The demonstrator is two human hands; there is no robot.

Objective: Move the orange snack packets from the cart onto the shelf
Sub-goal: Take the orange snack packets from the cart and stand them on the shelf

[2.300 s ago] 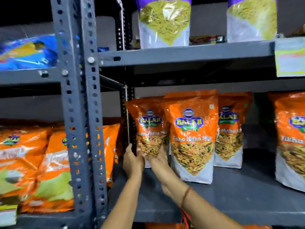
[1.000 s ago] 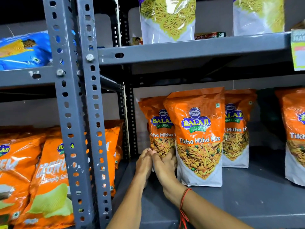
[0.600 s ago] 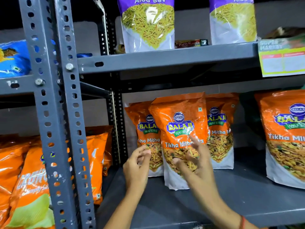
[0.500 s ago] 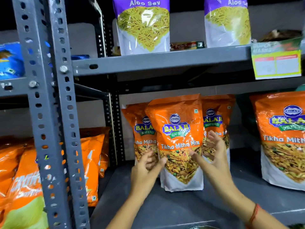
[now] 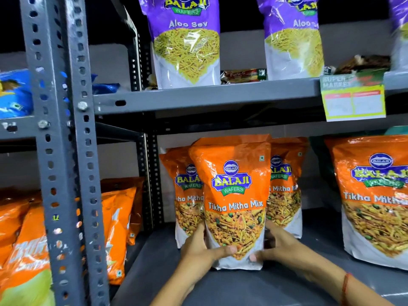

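Observation:
An orange "Tikha Mitha Mix" packet [image 5: 231, 195] stands upright on the grey shelf [image 5: 276, 286], in front of the others. My left hand [image 5: 202, 250] grips its lower left edge and my right hand [image 5: 279, 246] grips its lower right edge, thumbs on the clear window. Two more orange packets stand behind it, one at the left [image 5: 183, 191] and one at the right [image 5: 284, 191]. A further orange packet [image 5: 375, 195] stands at the right. The cart is out of view.
A perforated grey upright [image 5: 64, 151] rises at the left, with orange chip bags [image 5: 119, 228] behind it on a lower shelf. Above, purple "Aloo Sev" bags [image 5: 185, 40] stand on the upper shelf [image 5: 209, 96]. A yellow price tag [image 5: 353, 100] hangs from its edge.
Both hands left the rear left packet, opened, and closed on the sides of the front packet. The view has moved closer and slightly up.

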